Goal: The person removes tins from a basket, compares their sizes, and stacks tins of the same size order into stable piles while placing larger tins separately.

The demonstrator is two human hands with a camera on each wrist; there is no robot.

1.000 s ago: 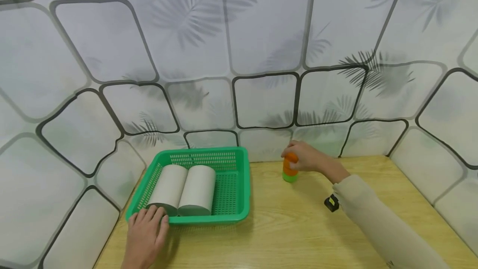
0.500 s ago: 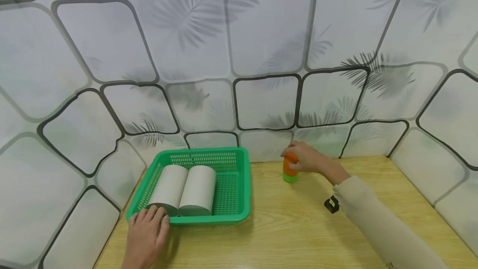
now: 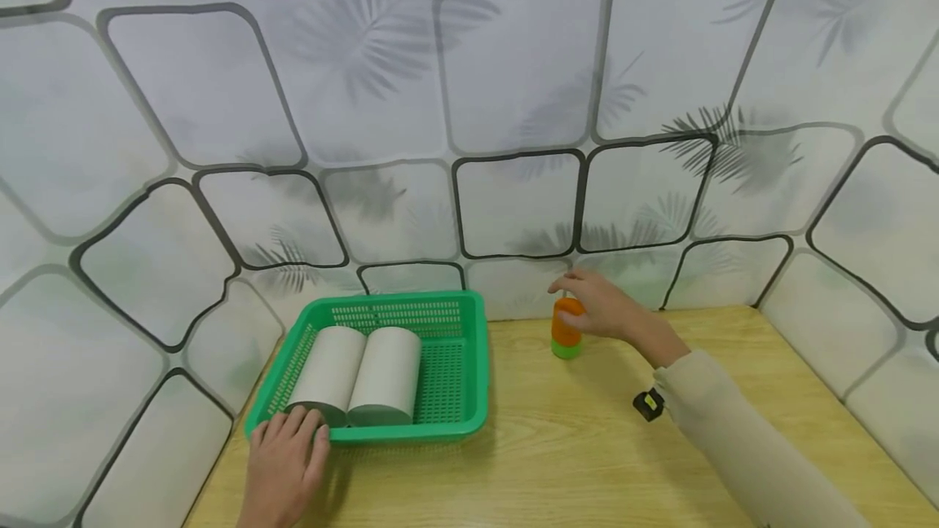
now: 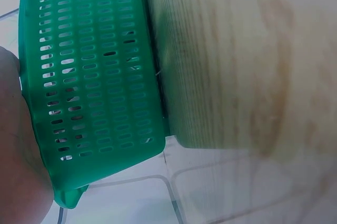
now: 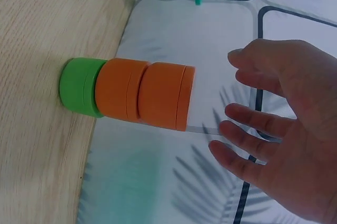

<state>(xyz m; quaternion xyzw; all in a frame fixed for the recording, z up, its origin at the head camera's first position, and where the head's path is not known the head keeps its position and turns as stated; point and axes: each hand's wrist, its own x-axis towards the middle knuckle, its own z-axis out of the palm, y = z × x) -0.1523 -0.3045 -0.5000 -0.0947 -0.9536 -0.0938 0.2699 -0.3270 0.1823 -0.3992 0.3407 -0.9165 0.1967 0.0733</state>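
A stack of small round lidded tubs stands upright on the table, with a green tub at the bottom and two orange tubs above it. My right hand is just above the stack; in the right wrist view its fingers are spread and apart from the top tub. At the left, a green plastic basket holds two white rolls, which look like paper, lying side by side. My left hand grips the basket's front rim near the left corner, fingers over the edge. In the left wrist view its fingertips are hidden.
A wood-grain table carries everything. Patterned cloth walls rise behind it and at both sides. A small black box sits at my right sleeve. The right half of the basket shows its bare mesh floor.
My right hand has let go of the tub stack and lifted slightly, with its fingers spread. The stack stays standing in place. My left hand remains on the basket rim.
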